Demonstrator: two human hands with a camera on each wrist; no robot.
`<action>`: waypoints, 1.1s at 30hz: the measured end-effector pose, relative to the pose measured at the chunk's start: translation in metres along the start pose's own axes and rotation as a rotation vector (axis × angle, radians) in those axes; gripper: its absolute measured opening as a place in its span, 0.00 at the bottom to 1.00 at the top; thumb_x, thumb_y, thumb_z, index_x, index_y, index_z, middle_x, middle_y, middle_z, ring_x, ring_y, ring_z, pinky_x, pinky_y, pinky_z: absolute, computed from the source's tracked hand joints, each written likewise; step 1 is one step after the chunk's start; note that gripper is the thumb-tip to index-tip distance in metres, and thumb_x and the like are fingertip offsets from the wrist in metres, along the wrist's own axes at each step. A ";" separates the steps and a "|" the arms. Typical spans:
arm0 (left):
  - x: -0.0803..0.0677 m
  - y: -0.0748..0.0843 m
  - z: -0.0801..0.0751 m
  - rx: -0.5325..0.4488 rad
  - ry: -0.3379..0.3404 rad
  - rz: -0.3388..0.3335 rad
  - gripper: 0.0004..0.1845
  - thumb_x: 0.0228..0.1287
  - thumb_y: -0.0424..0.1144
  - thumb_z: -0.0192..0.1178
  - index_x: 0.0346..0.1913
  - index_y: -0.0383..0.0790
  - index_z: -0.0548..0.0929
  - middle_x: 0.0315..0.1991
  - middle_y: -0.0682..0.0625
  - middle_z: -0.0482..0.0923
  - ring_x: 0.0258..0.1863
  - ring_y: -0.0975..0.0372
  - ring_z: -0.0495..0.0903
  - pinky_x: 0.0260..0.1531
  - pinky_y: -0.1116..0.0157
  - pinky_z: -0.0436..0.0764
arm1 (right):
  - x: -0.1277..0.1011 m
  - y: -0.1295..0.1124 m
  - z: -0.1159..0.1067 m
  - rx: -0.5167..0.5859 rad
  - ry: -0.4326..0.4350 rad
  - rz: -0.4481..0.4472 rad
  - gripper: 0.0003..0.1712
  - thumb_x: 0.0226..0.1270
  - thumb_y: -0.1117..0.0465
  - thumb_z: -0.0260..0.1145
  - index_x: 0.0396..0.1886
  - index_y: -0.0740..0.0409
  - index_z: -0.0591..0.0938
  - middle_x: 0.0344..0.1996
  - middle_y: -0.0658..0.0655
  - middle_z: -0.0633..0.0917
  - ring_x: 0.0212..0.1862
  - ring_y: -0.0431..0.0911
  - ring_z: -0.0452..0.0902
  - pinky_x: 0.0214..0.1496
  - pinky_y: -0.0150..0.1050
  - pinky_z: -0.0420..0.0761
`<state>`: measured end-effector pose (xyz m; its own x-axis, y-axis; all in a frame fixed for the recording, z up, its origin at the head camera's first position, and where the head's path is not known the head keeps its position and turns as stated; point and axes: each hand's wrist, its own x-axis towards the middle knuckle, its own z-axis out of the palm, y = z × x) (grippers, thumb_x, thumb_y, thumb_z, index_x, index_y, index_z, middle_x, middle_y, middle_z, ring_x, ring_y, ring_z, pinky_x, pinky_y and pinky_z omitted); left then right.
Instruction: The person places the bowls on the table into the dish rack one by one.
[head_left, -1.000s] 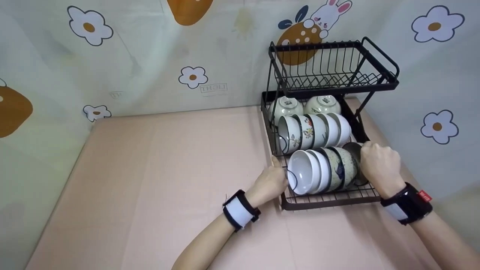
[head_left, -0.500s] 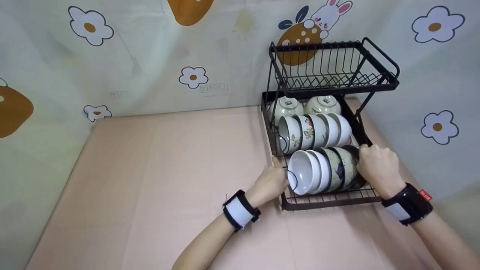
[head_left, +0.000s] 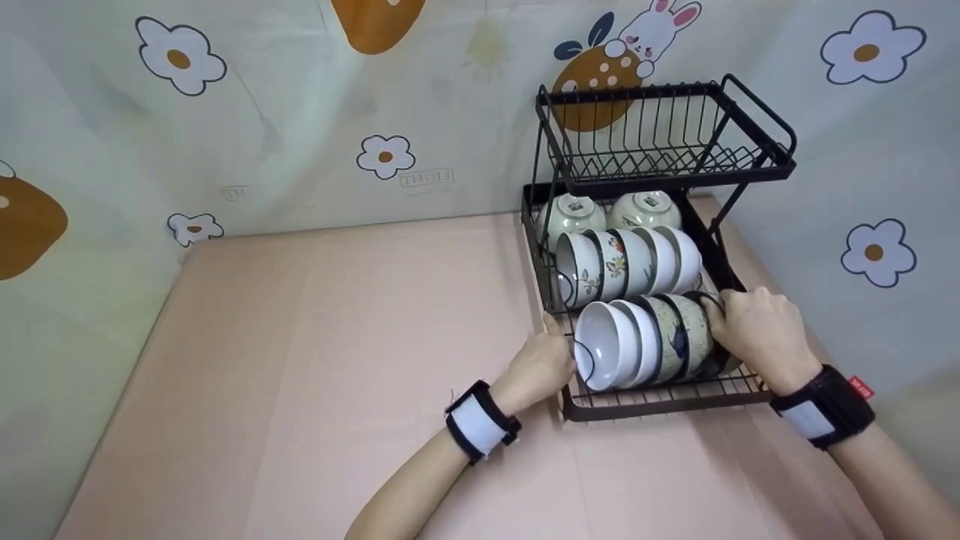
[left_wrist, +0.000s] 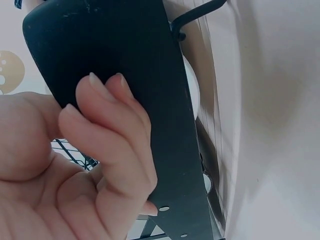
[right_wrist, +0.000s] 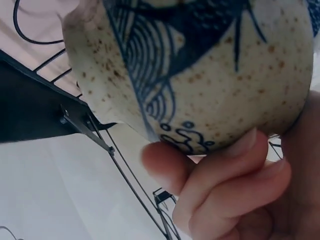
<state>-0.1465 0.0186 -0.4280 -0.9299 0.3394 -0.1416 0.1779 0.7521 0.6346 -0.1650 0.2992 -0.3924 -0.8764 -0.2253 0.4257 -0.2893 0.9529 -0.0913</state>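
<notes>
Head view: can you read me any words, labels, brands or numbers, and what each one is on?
Nothing reads for certain.
Faint grey stamp on the wall covering: perhaps "THOLI", too blurred to confirm.
Second grey mark on the wall covering further left: too small to read.
Red tag on the right wrist strap: white lettering, too small.
Marks on the bases of the two back bowls in the dish rack: blurred.
Wrist views show no text.

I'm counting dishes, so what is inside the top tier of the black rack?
The top tier shows only its own bare wires in the head view, with no dishes in it. All the bowls sit in the lower tier, where the right hand grips a speckled bowl.
</notes>
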 end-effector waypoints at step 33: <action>0.001 -0.003 -0.001 0.017 0.004 0.010 0.41 0.69 0.29 0.58 0.71 0.09 0.46 0.11 0.59 0.60 0.08 0.68 0.59 0.07 0.74 0.60 | 0.014 -0.030 -0.015 0.061 0.064 0.182 0.24 0.80 0.56 0.53 0.25 0.69 0.74 0.16 0.73 0.75 0.21 0.75 0.74 0.16 0.64 0.70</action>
<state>-0.1484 0.0161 -0.4289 -0.9293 0.3447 -0.1328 0.1923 0.7584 0.6228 -0.1628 0.2702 -0.3700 -0.8907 -0.0354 0.4532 -0.1530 0.9622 -0.2255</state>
